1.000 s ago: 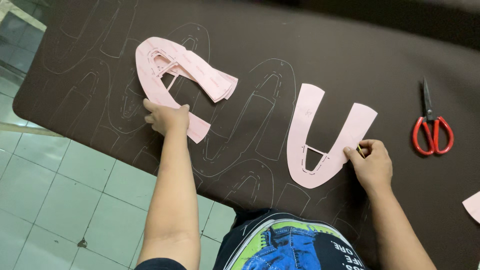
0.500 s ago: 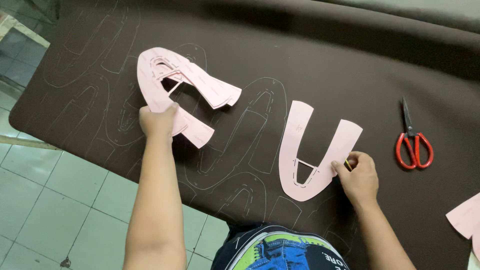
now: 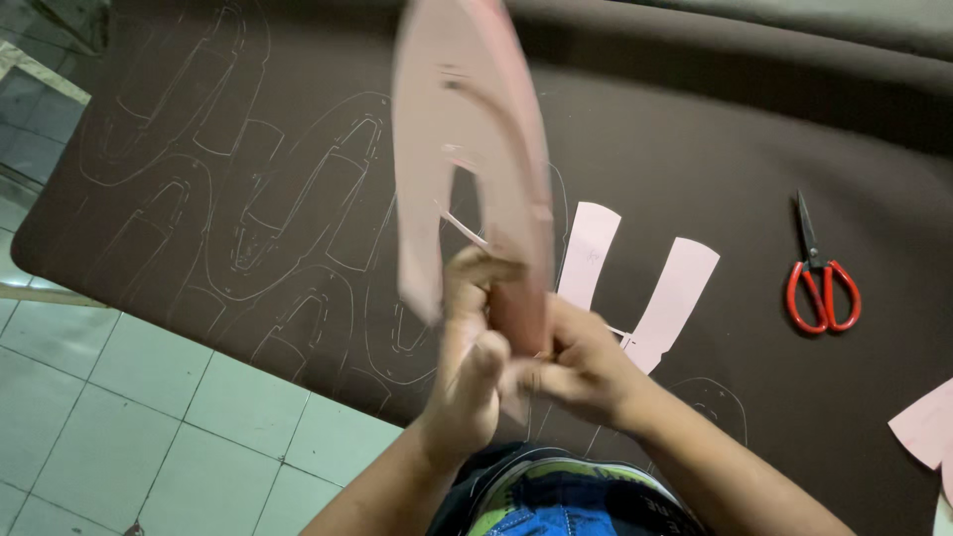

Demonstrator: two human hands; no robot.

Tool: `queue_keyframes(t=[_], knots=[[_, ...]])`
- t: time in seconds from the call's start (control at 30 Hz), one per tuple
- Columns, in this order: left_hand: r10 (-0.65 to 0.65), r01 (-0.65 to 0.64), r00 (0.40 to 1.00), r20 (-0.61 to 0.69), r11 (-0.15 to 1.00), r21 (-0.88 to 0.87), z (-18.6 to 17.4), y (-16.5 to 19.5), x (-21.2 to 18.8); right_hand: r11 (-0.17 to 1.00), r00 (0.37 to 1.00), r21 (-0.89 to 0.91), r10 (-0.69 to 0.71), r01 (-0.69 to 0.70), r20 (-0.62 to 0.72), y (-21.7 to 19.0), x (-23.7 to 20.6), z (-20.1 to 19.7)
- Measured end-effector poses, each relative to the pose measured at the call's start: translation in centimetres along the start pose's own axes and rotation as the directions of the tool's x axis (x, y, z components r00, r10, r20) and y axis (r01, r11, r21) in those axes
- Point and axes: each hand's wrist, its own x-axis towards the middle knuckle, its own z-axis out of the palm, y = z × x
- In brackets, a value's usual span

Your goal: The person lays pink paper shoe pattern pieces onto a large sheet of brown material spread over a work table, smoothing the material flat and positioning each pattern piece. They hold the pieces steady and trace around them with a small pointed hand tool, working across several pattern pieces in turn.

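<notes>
Dark brown chalk-marked sheet (image 3: 695, 149) covers my table. I hold a blurred pink U-shaped paper pattern (image 3: 467, 149) lifted, my left hand (image 3: 472, 337) and right hand (image 3: 576, 367) together clamped on its lower end, seemingly. A second pink pattern (image 3: 675, 293) lies behind; red-handled scissors (image 3: 819, 283) further right.

Scissors (image 3: 821, 283) right of paper pattern (image 3: 645, 288)

Person, seen from above. Two bare forearms, no sleeves showing; left hand (image 3: 467, 372) and right hand (image 3: 581, 367) without rings, watch or gloves. Torso: dark T-shirt (image 3: 556, 496) with a printed front panel in green, yellow and blue, partly visible at bottom edge.
</notes>
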Motion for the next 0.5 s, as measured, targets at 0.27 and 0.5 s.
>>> queue_keyframes(t=[0.27,0.5], knots=[[0.118,0.058,0.979,-0.167,0.624,0.779,-4.7,1.3,-0.7,0.841,0.889,0.437,0.425,-0.318,-0.171,4.5,0.6,-3.6],[-0.56,0.55,0.811,-0.169,0.829,-0.101,-12.0,-1.6,1.6,0.656,0.82,0.642,0.568,-0.397,-0.074,8.6,-0.8,-5.4]])
